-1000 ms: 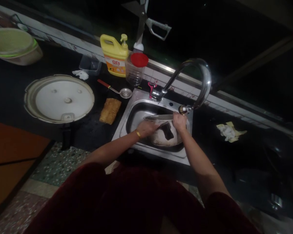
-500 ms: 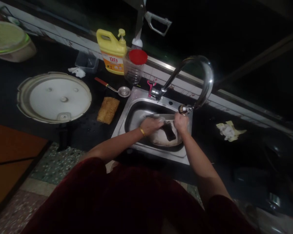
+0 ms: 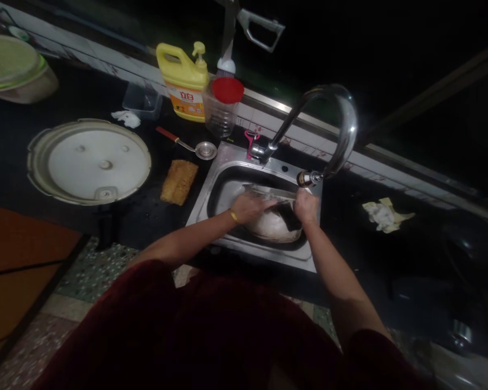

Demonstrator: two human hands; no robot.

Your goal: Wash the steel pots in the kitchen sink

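Observation:
A pale metal pot (image 3: pixel 272 226) with a black handle (image 3: pixel 288 215) lies tilted on its side in the steel sink (image 3: pixel 219 203). My right hand (image 3: pixel 307 206) is closed on the pot's right end, just under the faucet head. Across the pot's upper left side lies my left hand (image 3: pixel 248 207), a yellow bracelet at its wrist. Its fingers are curled and somewhat smeared by motion; what sits under them is hard to make out. A tall curved faucet (image 3: pixel 345 130) arches above the sink.
Left of the sink are a brown loofah-like pad (image 3: pixel 179 182), a red-handled ladle (image 3: pixel 205 150) and a large round pot lid (image 3: pixel 81 162). Behind stand a yellow pump jug (image 3: pixel 185 86) and a red-topped clear jar (image 3: pixel 222 116). A crumpled cloth (image 3: pixel 384 215) lies at right.
My left hand has shifted slightly left along the pot, and a greyish wad at its fingertips no longer shows clearly. The pot and my right hand have moved a little right.

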